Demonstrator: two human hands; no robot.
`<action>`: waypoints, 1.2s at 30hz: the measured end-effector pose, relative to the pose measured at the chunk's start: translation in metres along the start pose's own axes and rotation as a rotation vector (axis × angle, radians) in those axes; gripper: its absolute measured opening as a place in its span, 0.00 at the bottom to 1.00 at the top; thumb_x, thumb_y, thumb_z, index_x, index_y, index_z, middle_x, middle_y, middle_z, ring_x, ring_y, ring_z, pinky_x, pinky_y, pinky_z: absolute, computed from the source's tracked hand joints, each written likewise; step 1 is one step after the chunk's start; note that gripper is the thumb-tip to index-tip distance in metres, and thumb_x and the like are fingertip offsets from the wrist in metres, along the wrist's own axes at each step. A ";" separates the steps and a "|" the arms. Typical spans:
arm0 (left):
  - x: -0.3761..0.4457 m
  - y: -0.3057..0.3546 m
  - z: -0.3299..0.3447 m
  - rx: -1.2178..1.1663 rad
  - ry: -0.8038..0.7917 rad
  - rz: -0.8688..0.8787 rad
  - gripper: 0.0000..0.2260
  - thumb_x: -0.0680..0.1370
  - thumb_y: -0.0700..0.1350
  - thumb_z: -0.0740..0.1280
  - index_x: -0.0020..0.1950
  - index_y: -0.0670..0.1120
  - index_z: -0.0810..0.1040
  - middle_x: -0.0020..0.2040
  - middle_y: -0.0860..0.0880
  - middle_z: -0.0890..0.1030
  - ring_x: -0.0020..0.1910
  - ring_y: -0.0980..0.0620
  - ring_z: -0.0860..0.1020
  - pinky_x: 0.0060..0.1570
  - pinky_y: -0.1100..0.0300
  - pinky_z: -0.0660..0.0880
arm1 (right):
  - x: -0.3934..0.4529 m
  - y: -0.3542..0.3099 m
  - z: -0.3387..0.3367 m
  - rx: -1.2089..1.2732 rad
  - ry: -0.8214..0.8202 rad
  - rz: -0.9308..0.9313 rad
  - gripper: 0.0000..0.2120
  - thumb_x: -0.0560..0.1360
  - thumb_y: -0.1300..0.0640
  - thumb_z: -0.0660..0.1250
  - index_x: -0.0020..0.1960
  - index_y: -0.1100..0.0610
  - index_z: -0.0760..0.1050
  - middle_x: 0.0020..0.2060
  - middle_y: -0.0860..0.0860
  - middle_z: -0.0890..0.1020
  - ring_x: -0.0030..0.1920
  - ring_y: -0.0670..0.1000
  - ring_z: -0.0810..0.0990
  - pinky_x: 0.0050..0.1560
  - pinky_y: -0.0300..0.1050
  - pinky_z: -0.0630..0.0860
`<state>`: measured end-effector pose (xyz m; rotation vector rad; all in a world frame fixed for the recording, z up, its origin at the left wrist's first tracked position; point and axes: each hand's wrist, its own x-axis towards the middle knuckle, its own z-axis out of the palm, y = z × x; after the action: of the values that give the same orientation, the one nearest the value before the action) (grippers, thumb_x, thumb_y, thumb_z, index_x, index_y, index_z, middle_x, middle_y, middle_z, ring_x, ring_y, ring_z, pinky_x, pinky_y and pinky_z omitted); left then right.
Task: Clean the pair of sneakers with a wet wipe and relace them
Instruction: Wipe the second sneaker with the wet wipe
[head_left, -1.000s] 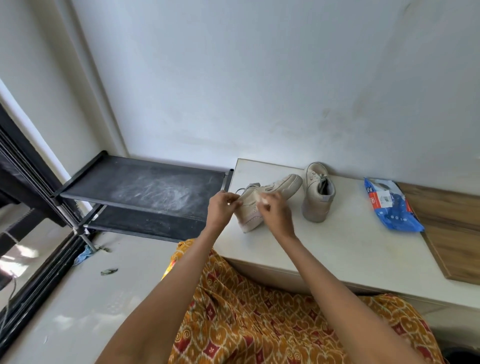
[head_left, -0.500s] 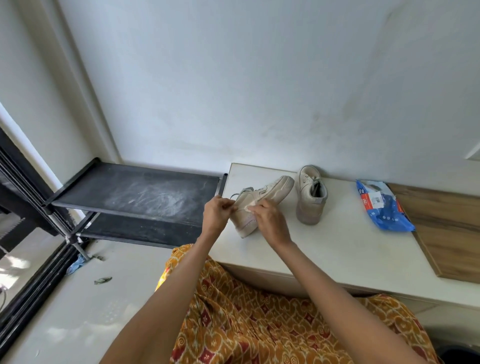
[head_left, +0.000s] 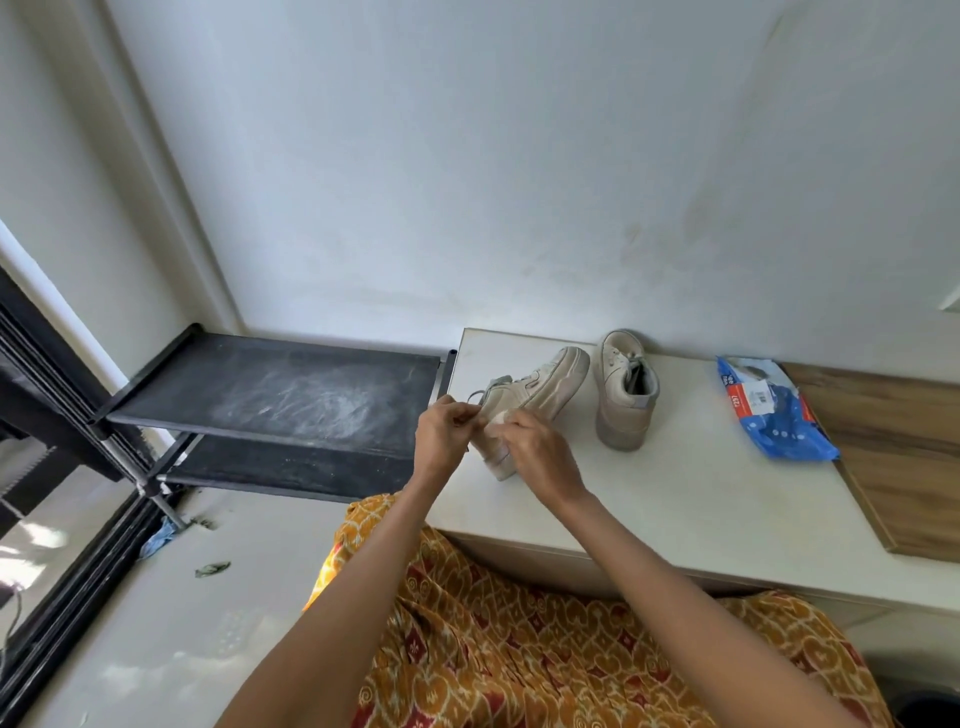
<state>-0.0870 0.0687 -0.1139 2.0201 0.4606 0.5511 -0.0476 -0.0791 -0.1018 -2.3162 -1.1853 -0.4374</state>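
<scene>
Two hands meet over a shoe (head_left: 540, 395) on the white counter (head_left: 701, 499). This shoe lies tipped on its side near the left end of the counter, with its toe pointing away toward the wall (head_left: 519, 182).

The left hand (head_left: 441, 434) has its fingers curled. It pinches something thin at the heel end of the shoe. It may be a lace, but it is too small to tell. The right hand (head_left: 540, 454) is curled too. It pinches a small white wipe (head_left: 500, 418) and holds it against the side of the shoe. The two hands are close together, nearly touching.

The other shoe (head_left: 626, 395) stands upright just to the right of the first one. Its toe points at the wall and its open top faces up. The two shoes are near each other but not touching.

Farther right lies a blue pack (head_left: 769, 410) with a red and white label. It sits flat on the counter, well apart from the shoes. Beside the pack is a brown wooden board (head_left: 904, 467).

To the left of the counter stands a black rack (head_left: 291, 395) with two dusty shelves. An orange patterned cloth (head_left: 519, 649) covers the person's lap below the arms.
</scene>
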 end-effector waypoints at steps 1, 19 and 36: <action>0.000 0.001 -0.001 -0.002 -0.008 0.010 0.07 0.72 0.40 0.73 0.48 0.41 0.84 0.35 0.55 0.73 0.34 0.56 0.75 0.37 0.51 0.78 | 0.001 0.003 -0.001 -0.036 -0.025 -0.077 0.13 0.65 0.69 0.73 0.46 0.56 0.82 0.40 0.51 0.80 0.43 0.53 0.79 0.36 0.41 0.77; 0.002 0.009 -0.004 0.154 -0.086 0.198 0.06 0.72 0.42 0.73 0.48 0.45 0.85 0.38 0.52 0.76 0.37 0.52 0.78 0.38 0.51 0.76 | 0.033 0.037 -0.012 -0.068 -0.036 -0.077 0.20 0.64 0.75 0.69 0.53 0.60 0.81 0.45 0.54 0.82 0.46 0.56 0.80 0.43 0.44 0.80; 0.016 -0.017 -0.049 0.448 -0.113 0.500 0.03 0.70 0.38 0.73 0.43 0.44 0.85 0.37 0.48 0.77 0.42 0.55 0.70 0.27 0.57 0.75 | 0.013 0.019 0.016 0.141 0.015 0.325 0.10 0.76 0.64 0.64 0.53 0.58 0.81 0.47 0.56 0.82 0.49 0.56 0.79 0.45 0.47 0.76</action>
<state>-0.1025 0.1201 -0.1037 2.6040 -0.0053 0.6697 -0.0236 -0.0709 -0.1145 -2.3195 -0.7841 -0.2442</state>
